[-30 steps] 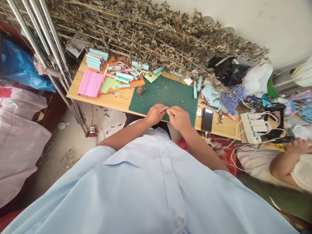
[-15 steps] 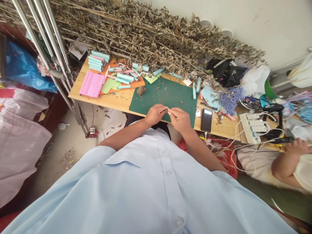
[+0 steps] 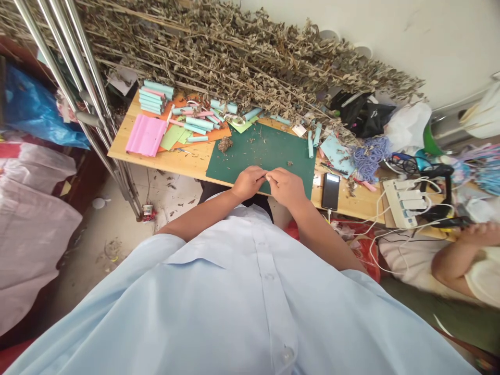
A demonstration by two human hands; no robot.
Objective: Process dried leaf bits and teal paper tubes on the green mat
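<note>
Fingertips meet over the near edge of a green cutting mat [image 3: 269, 146], my left hand [image 3: 249, 183] and my right hand [image 3: 286, 186] both closed in a pinch. Whatever they pinch between them is too small and too covered to make out. A clump of dried plant bits [image 3: 225, 144] lies on the mat's left side, and a smaller crumb [image 3: 289, 163] is beyond my right hand. Loose flecks are scattered over the mat.
Rolled blue paper tubes [image 3: 200, 123] and a folded pink paper sheet [image 3: 146, 135] lie left. Dried leafy stalks [image 3: 250, 62] line the back. To the right are a phone [image 3: 330, 190], a power strip [image 3: 401, 204], purple cord [image 3: 371, 154] and another person's arm [image 3: 457, 258].
My right hand has shifted slightly left, and its fingers now cover the small dark bit that showed between the fingertips. The other person's hand at the right has moved slightly.
</note>
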